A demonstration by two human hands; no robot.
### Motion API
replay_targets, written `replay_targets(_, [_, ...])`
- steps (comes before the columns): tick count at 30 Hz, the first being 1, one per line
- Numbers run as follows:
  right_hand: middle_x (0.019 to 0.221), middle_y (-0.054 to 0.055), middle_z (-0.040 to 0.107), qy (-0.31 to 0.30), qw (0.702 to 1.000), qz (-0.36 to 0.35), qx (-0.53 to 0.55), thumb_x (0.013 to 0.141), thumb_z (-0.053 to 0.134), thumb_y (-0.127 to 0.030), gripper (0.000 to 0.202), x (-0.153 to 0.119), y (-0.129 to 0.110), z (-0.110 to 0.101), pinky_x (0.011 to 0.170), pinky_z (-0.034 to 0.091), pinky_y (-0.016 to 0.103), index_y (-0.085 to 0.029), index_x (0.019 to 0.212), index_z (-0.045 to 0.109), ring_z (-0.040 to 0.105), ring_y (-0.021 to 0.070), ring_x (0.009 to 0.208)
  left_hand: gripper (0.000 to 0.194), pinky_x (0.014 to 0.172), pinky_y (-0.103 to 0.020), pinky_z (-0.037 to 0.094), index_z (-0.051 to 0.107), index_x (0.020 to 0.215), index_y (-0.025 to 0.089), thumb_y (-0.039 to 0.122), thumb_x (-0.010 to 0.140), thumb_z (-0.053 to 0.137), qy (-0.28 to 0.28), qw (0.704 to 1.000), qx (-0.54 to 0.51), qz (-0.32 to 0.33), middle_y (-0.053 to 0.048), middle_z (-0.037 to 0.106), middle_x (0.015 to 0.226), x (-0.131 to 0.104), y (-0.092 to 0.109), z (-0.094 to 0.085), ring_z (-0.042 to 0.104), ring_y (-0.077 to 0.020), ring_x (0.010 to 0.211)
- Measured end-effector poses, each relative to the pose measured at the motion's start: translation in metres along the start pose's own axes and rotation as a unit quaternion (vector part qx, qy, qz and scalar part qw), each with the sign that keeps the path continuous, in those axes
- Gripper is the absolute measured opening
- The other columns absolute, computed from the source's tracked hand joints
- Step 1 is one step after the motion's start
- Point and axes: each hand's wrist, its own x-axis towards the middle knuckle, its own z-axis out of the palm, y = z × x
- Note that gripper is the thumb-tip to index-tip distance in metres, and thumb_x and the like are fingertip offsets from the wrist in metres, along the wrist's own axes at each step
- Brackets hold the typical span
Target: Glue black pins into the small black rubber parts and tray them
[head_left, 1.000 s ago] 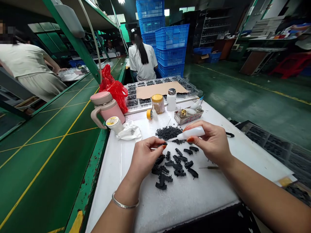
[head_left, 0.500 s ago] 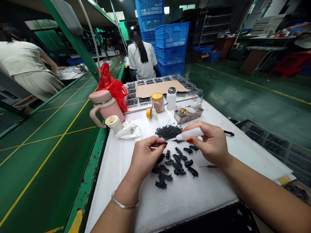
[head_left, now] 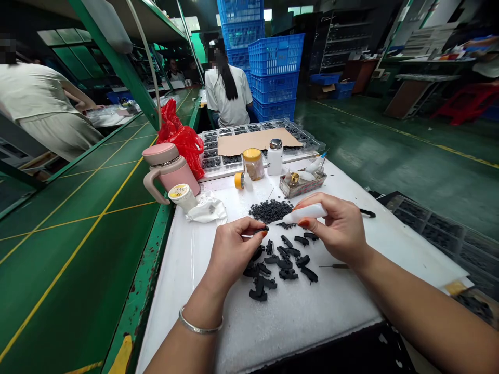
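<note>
We drew bottle (head_left: 307, 212) back from part (head_left: 266, 228), so work looked paused, left fingers (head_left: 247, 224) pinching part, right fingers (head_left: 317, 227) gripping bottle.

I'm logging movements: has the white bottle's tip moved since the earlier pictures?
Yes, slightly: the white bottle's tip has shifted right, away from the left hand, judged against the pile of black rings.
</note>
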Motion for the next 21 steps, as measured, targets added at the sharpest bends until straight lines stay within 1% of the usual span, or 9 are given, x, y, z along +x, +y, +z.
replay_targets(8, [0.083,0.005,0.067,0.001,1.0,-0.009,0.0,0.078,0.068,-0.028,0.012,-0.0009,0.0003,0.0003,0.06,0.046,0.029,-0.02,0.087,0.066,0.061,0.0184,0.073,0.011,0.064,-0.023,0.051,0.07,0.085,0.019,0.026,0.076,0.066,-0.005,1.0,-0.004,0.001,-0.001,0.07,0.08,-0.0009,-0.0015,0.0002,0.065,-0.0163,0.073])
replay_targets(15, [0.082,0.004,0.067,0.008,0.999,-0.035,0.008,0.077,0.069,-0.024,0.011,-0.0003,0.0018,0.0005,0.065,0.047,0.029,-0.018,0.085,0.067,0.062,0.0177,0.075,0.011,0.063,-0.023,0.051,0.071,0.084,0.02,0.025,0.076,0.066,0.0,1.0,-0.006,-0.001,-0.001,0.07,0.08,-0.0003,-0.0011,0.0004,0.065,-0.0163,0.072])
replay_targets(21, [0.081,0.003,0.067,0.015,1.0,-0.021,0.015,0.076,0.07,-0.023,0.011,-0.0009,0.0014,-0.0005,0.058,0.045,0.027,-0.019,0.085,0.067,0.06,0.0153,0.069,0.01,0.064,-0.023,0.05,0.071,0.083,0.021,0.026,0.075,0.067,0.0,1.0,-0.011,-0.008,-0.001,0.07,0.079,-0.0009,-0.0013,-0.0002,0.064,-0.0155,0.072])
